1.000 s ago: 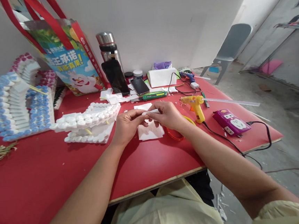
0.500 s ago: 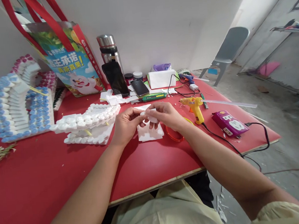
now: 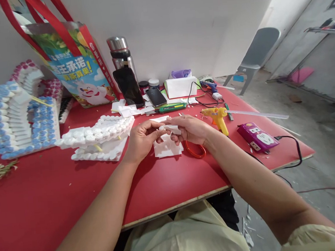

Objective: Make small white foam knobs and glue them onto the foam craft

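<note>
Between my two hands is a small piece of white paper (image 3: 173, 129), partly rolled at its left end. My left hand (image 3: 142, 140) pinches that rolled end between thumb and fingertips. The flatter right end is gripped by my right hand (image 3: 193, 129), its fingers curled around it. Directly below lies a small stack of white paper sheets (image 3: 169, 150) on the red table (image 3: 166, 180). Beside the stack, partly under my right wrist, is a red loop (image 3: 198, 155) that looks like a scissors handle. To the left stands a white structure (image 3: 95, 136) made of rolled paper pieces.
A yellow glue gun (image 3: 220, 121) and a purple power socket (image 3: 256, 137) with cords lie at right. Behind my hands are a green utility knife (image 3: 172, 108), phones, small jars and a steel flask (image 3: 119, 53). Blue-tipped paper structures (image 3: 8, 116) and a printed bag (image 3: 77, 71) stand at left.
My right hand has turned and its fingers now lie flatter over the paper. The paper appears as a longer, narrower strip. My left hand keeps its pinch in nearly the same place.
</note>
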`<state>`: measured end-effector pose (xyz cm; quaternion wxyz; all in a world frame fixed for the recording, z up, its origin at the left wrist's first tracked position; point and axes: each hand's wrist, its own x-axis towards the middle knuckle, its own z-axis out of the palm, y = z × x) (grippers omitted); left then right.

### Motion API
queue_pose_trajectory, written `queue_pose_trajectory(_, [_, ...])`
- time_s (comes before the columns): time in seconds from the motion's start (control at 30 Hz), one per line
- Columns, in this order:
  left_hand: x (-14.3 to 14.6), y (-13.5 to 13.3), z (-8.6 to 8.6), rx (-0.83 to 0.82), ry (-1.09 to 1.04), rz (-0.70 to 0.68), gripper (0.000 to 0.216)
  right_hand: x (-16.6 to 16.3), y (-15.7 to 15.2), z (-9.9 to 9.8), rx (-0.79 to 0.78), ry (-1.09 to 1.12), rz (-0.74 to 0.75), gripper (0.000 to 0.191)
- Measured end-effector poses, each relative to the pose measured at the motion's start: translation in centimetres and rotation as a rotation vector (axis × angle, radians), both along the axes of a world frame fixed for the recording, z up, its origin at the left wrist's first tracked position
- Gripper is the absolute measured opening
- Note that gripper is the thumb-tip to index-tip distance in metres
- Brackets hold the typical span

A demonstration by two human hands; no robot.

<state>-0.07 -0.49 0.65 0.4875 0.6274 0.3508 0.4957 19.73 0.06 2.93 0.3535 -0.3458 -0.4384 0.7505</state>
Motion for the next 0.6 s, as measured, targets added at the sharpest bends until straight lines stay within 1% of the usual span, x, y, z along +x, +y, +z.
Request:
queue_pose_trajectory(0.17, [-0.2, 0.1, -0.1, 0.001, 0.018, 0.013, 0.026, 0.2, 0.1, -0.5, 0.117, -0.048, 0.041, 0.031])
queue_pose_trajectory(0.27, [-0.2, 0.1, -0.1, 0.006, 0.030, 0.044, 0.024, 0.0, 0.1, -0.5, 0.273, -0.138, 0.026, 0.036])
queue_pose_trajectory(0.33, [-0.2, 0.1, -0.2, 0.005, 0.041, 0.065, 0.024, -0.2, 0.0, -0.6, 0.407, -0.260, -0.041, 0.035])
queue_pose_trajectory(0.43, [-0.2, 0.2, -0.3, -0.001, 0.045, 0.079, 0.023, -0.7, -0.3, -0.9, 0.560, -0.473, -0.203, 0.030])
queue_pose_trajectory(0.53, [0.1, 0.2, -0.5, -0.018, 0.003, 0.086, 0.023, -1.2, -0.7, -1.3, 0.692, -0.623, -0.332, 0.025])
queue_pose_trajectory(0.6, [0.3, 0.2, -0.5, -0.040, -0.043, 0.097, 0.024, -1.5, -0.9, -1.5, 0.832, -0.701, -0.406, 0.019])
